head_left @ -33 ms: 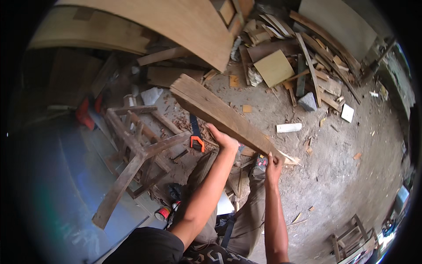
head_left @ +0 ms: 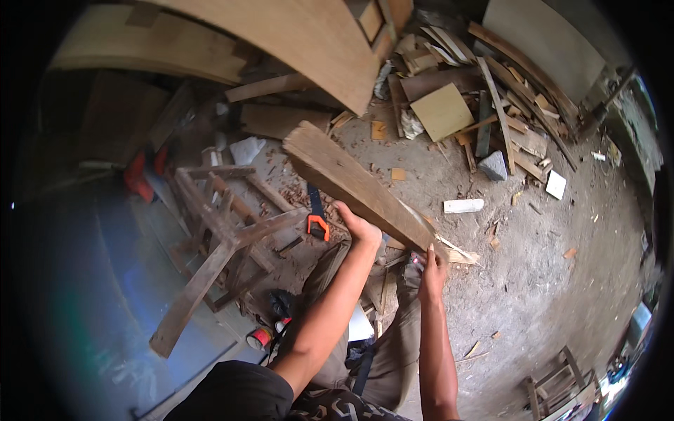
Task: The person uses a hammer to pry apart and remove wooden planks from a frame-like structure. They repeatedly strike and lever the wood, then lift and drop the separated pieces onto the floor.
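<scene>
A thick brown wooden beam [head_left: 358, 188] slants across the middle, its far end up and to the left, its near end to the right. My left hand [head_left: 361, 228] grips its near side around the middle, with the thumb showing and the fingers hidden beneath. At the right end, my right hand [head_left: 433, 271] is closed on the beam, thumb against the side. Below the beam, a handsaw [head_left: 318, 223] with an orange and black handle lies on the floor by my left hand. A pale split piece of wood [head_left: 460, 257] shows beside the right hand.
A wooden stool-like frame [head_left: 235, 237] lies at left, beside a red tin [head_left: 259, 339]. Scrap boards [head_left: 442, 111] pile up at the far right, near a grey stone [head_left: 493, 165]. Large plywood sheets [head_left: 302, 42] lean at the back. Wood chips litter the floor [head_left: 540, 295].
The beam has shifted and turned slightly in my hands, showing more of its right-hand edge. My right hand has moved a little with it. The whole view has shifted slightly.
</scene>
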A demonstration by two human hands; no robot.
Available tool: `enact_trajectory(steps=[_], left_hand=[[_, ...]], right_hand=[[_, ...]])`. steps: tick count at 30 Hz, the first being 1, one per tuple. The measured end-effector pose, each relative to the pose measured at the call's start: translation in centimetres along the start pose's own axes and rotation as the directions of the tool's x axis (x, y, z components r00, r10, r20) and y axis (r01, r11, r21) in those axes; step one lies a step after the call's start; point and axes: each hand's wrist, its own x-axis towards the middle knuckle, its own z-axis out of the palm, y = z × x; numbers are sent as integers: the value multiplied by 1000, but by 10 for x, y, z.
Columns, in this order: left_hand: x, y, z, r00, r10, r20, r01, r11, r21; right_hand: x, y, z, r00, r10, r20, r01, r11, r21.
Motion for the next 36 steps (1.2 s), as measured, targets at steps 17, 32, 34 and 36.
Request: enact_trajectory(steps=[17, 32, 34, 36], left_hand=[[-223, 253, -64, 499, -362, 787, -298, 782, 548], [-162, 394, -342, 989, 148, -18, -103, 767, 633], [-154, 423, -360, 989, 141, -34, -82, 740, 668], [-139, 438, -396, 992, 121, -33, -69, 746, 663]], right_hand=[[-213, -35, -5, 547, 330, 770, -263, 940, -216], [-289, -62, 122, 668, 429, 608, 157, 717, -679], [-272, -55, 122, 648, 175, 741, 446, 701, -556], [-295, -57, 155, 664, 85, 743, 505, 681, -530]])
